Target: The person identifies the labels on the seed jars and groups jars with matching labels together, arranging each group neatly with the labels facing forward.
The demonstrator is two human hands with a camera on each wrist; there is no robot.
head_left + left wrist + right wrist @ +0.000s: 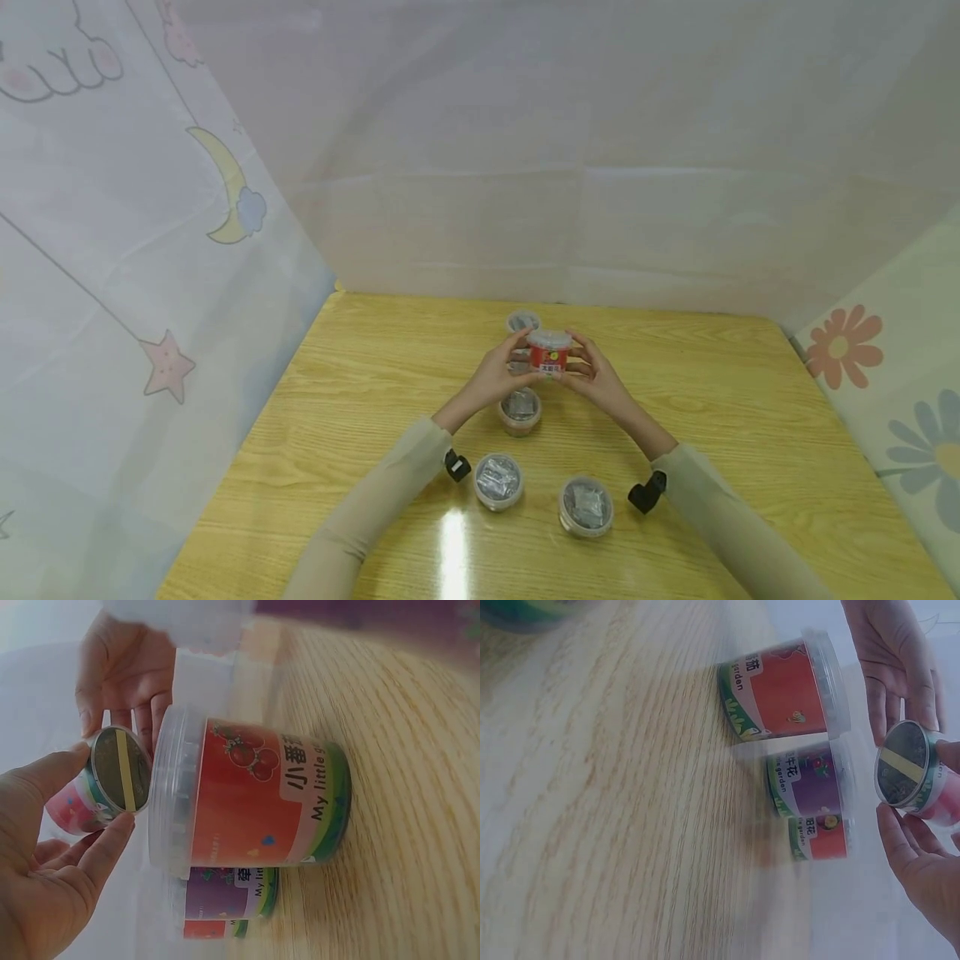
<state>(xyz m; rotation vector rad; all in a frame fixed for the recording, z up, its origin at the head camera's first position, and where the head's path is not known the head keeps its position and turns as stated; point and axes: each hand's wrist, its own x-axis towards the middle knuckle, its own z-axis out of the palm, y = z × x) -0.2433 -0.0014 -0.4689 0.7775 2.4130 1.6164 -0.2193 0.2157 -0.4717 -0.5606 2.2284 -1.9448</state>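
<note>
Both hands hold a small plastic tub [550, 352] with a red label and clear lid, upright above the table. My left hand [504, 372] grips its left side between thumb and fingers, while my right hand [600, 379] grips the right side the same way. From below, in the left wrist view, the tub's dark round base [112, 769] shows with a pale yellow strip across it. Under the hands stands another lidded tub [520, 408]. A tub with a red tomato label [240, 799] and one with a purple label [225, 892] stand behind one another.
Nearer the front of the wooden table [720, 417] are two more tubs, a left one [498, 481] and a right one [586, 507], with silvery packets under their lids. Another tub [523, 322] stands beyond the hands. A pale cloth wall [570, 225] rises behind the table.
</note>
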